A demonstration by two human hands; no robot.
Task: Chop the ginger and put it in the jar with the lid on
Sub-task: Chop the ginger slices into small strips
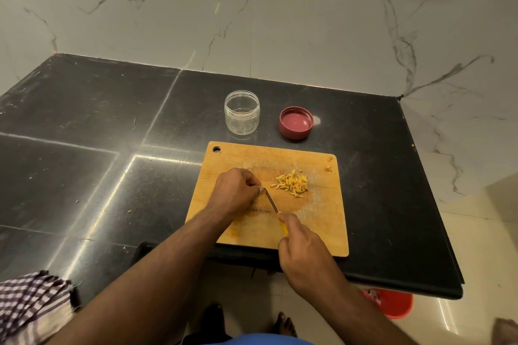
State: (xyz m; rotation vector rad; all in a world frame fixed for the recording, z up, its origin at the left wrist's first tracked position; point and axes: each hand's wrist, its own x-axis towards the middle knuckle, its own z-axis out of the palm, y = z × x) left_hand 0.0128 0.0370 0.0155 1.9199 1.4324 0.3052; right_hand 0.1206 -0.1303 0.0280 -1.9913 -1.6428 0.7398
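Right hand (301, 246) is wrapped around the yellow handle of the knife (272, 200), forefinger stretched up along the top, blade angled up and left across the board (316, 230). The knife tip meets the left hand (235, 190), which sits fist-like on the board with its fingers curled under. There may be a bit of ginger tucked beneath those fingers, but it is hidden, so I cannot tell what, if anything, that hand holds.

The chopped ginger (291, 183) lies in a small loose pile of yellow slivers on the board, just right of the left hand and beyond the blade. A couple of stray scraps (328, 167) sit near the board's far right corner.

The board is wooden with a hanging hole at its far left corner, and rests on the black counter (98, 126), its near edge close to the counter's front.

Beyond the board stands the jar (242, 112), clear, upright, open and with nothing in it. Just to its right lies the lid (295, 123), red, inner side up, apart from the jar.

A checked cloth (30, 302) hangs at the near left. Down on the floor, near right, there is a red bucket (392, 304) partly under the counter edge.
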